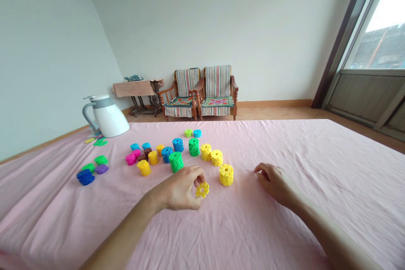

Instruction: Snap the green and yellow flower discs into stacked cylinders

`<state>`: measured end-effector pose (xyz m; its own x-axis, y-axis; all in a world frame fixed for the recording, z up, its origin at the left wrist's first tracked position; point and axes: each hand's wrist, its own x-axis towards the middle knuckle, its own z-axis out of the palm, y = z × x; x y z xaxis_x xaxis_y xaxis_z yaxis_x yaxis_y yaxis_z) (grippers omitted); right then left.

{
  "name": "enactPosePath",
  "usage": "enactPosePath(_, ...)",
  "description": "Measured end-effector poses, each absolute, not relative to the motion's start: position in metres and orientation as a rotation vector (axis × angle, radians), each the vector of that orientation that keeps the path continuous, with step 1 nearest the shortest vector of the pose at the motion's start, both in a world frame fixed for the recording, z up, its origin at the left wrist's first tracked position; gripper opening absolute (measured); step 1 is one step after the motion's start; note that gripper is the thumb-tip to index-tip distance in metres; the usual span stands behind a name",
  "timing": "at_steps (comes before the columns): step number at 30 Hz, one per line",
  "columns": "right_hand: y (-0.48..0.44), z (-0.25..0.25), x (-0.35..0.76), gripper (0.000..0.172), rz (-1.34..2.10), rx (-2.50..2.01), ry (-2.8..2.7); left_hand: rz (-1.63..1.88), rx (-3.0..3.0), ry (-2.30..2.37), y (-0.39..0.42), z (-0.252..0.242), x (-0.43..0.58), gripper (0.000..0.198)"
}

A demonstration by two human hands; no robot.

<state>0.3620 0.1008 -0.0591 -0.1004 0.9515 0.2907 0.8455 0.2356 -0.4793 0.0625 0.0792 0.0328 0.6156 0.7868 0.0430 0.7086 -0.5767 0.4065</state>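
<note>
My left hand (182,187) is curled and pinches a single flat yellow snowflake disc (202,190) just above the pink cloth. A yellow stack of discs (226,174) stands right beside it. My right hand (274,181) rests on the cloth to the right of that stack, fingers loosely curled, with nothing visible in it. Behind my left hand stands a green stack (176,161). Further back are two more yellow stacks (211,154), a taller green stack (194,147) and blue stacks (172,149).
A white jug (107,116) stands at the table's far left corner. Pink, yellow, brown and blue stacks (144,158) cluster left of centre; dark blue, green and purple pieces (91,171) lie further left. Two striped armchairs (199,93) stand against the back wall.
</note>
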Motion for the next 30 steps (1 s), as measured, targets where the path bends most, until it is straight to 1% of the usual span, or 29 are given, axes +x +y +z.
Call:
enactPosePath(3,0.101,-0.060,0.362,0.020,0.249,-1.636,-1.979,0.529,2.457,1.134,0.090,0.037,0.076,0.024)
enactPosePath(6,0.101,-0.060,0.362,0.020,0.243,-1.630,-1.976,0.777,2.436,1.093,0.099,0.034,0.092,0.028)
enactPosePath(8,0.101,-0.059,0.361,0.020,0.246,-1.633,-1.976,0.863,2.416,1.076,0.104,0.030,0.102,0.029)
enactPosePath(15,0.098,-0.055,0.359,0.018,0.242,-1.649,-1.965,0.822,2.421,1.136,0.112,0.022,0.122,0.030)
enactPosePath(19,0.097,-0.053,0.358,0.019,0.249,-1.654,-1.968,0.783,2.444,1.128,0.115,0.020,0.123,0.033)
enactPosePath(30,0.096,-0.050,0.357,0.019,0.243,-1.670,-1.977,0.743,2.475,1.112,0.113,0.019,0.122,0.032)
